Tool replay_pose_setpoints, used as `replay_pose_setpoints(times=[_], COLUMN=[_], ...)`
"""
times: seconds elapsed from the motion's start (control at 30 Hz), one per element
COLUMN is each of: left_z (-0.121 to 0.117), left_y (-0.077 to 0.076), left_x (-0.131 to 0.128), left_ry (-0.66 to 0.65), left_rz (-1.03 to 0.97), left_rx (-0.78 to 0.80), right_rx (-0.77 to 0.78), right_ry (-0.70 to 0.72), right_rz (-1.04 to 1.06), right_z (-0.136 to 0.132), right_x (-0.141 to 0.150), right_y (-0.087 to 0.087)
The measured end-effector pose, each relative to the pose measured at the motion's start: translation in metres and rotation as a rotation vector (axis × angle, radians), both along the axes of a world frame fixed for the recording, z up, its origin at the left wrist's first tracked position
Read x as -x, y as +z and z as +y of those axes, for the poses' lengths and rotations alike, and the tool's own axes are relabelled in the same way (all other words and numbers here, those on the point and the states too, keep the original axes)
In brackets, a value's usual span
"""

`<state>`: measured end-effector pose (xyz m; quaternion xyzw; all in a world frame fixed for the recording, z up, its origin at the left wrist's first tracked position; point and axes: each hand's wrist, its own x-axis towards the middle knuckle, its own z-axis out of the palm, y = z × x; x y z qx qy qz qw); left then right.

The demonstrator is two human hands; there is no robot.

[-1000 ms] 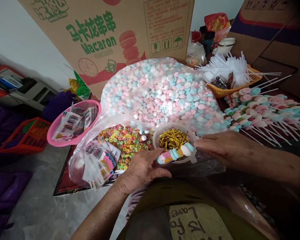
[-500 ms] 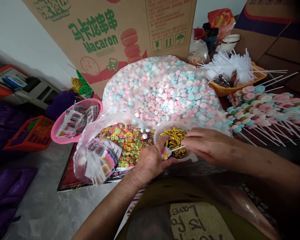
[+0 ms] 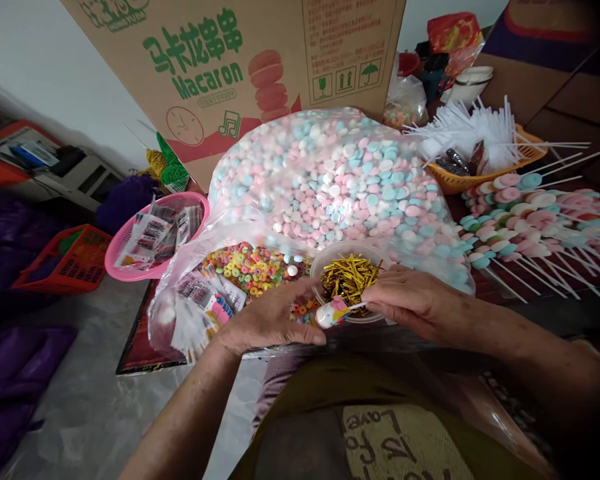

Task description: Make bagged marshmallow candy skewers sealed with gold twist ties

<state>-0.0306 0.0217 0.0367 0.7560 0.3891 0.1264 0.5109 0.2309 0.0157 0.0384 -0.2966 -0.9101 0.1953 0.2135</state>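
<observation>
Above the tub's near rim, the right hand pinched the candy skewer by its stick; the left hand, earlier closed around the candy, had opened, its thumb perhaps touching.

Candy stick in right hand, at near edge of bowl; twist ties inside. Behind bowl, on tabletop: candy bag, then box. Left: cereal rings, packets, colander. Right: skewers, basket of sticks behind.
</observation>
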Motion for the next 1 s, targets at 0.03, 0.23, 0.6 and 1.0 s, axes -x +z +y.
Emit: replay_pose_setpoints(times=[0.03,0.23,0.6,1.0], left_z=[0.0,-0.016,-0.021,-0.023], left_y=[0.0,-0.012,-0.029,-0.037], left_x=[0.003,-0.023,-0.046,-0.03], left_ry=[-0.076,0.09,0.442,0.459], left_rz=[0.053,0.262,0.024,-0.058], left_rx=[0.029,-0.271,-0.197,-0.26], right_rx=[0.017,0.141,0.27,0.202], right_ry=[-0.006,-0.015,-0.315,-0.291], right_rz=[0.016,-0.09,0.305,0.464], right_z=[0.0,-0.004,-0.013,-0.009], right_x=[-0.003,0.008,0.036,0.06], right_y=[0.003,0.014,-0.013,-0.028])
